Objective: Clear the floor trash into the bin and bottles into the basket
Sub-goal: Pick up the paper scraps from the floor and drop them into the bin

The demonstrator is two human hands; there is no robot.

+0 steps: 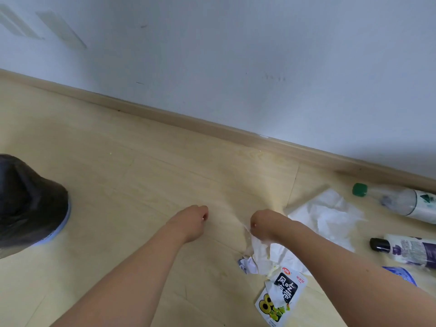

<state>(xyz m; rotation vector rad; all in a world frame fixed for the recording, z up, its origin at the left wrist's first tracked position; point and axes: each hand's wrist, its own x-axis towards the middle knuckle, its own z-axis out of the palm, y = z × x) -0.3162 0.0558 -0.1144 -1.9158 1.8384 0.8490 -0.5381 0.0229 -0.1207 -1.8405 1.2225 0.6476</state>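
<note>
- Tissue (264,252) hangs crumpled from our right hand (263,224), pinched at its top edge; fingers curl around it, lower end trailing toward the snack wrapper (280,300).
- Left hand (191,220) is loosely curled, holds nothing we can see, just left of the tissue.
- Bin (30,204) with black liner sits well to the left of the tissue, at frame edge; basket not in view.
- We judge the tissue feather-light, soft, tears easily: bunch it in the fist rather than pinch one corner, or bits drop off.
- Small paper scrap (247,265) lies just beside the tissue's lower end.
- Larger flat tissue sheet (328,215) lies right of the held tissue, same limp stuff; scrunch from the middle.
- Snack wrapper looks slick and stiff-ish; take by an edge.
- Green-capped bottle (401,201) and dark-capped bottle (410,250) lie on their sides further right of the tissue; probably empty, light, apt to roll, so grip round the body.
</note>
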